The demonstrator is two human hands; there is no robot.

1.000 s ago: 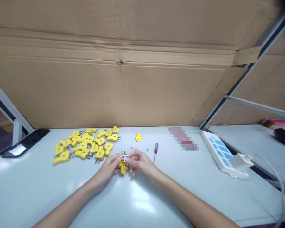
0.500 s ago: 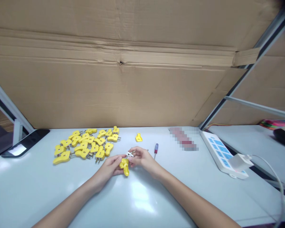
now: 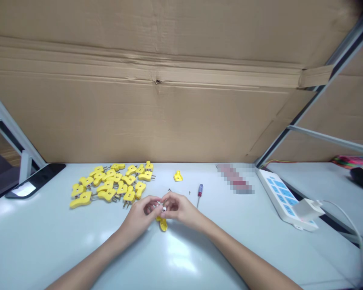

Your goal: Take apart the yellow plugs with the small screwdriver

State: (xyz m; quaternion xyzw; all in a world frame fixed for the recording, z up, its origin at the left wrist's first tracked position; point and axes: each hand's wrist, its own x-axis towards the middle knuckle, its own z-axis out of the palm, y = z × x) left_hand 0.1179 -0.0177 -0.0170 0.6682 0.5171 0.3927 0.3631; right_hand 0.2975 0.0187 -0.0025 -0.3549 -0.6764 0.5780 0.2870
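Note:
Between my two hands is a small white plug insert [image 3: 164, 209], mostly hidden by fingertips. My right hand [image 3: 183, 209] pinches it from the right. My left hand [image 3: 142, 213] has its thumb and fingers closed at the same spot, touching the insert or a small metal part on it; which one is not clear. Just below the fingertips lies an open yellow plug shell half [image 3: 163, 225], partly covered by my hands. A second yellow shell piece [image 3: 178, 176] rests farther back on the table.
Several yellow plugs with metal pins [image 3: 107, 185] lie in a cluster at left. A screwdriver [image 3: 200, 191] and a tiny screw [image 3: 189, 192] are right of my hands. A white power strip [image 3: 278, 193] with a charger stands farther right. A phone-like black slab [image 3: 48, 173] lies at far left.
My left hand has let go of the yellow shell half, which now sits below my hands. Its fingers have moved up to meet my right hand at the white insert.

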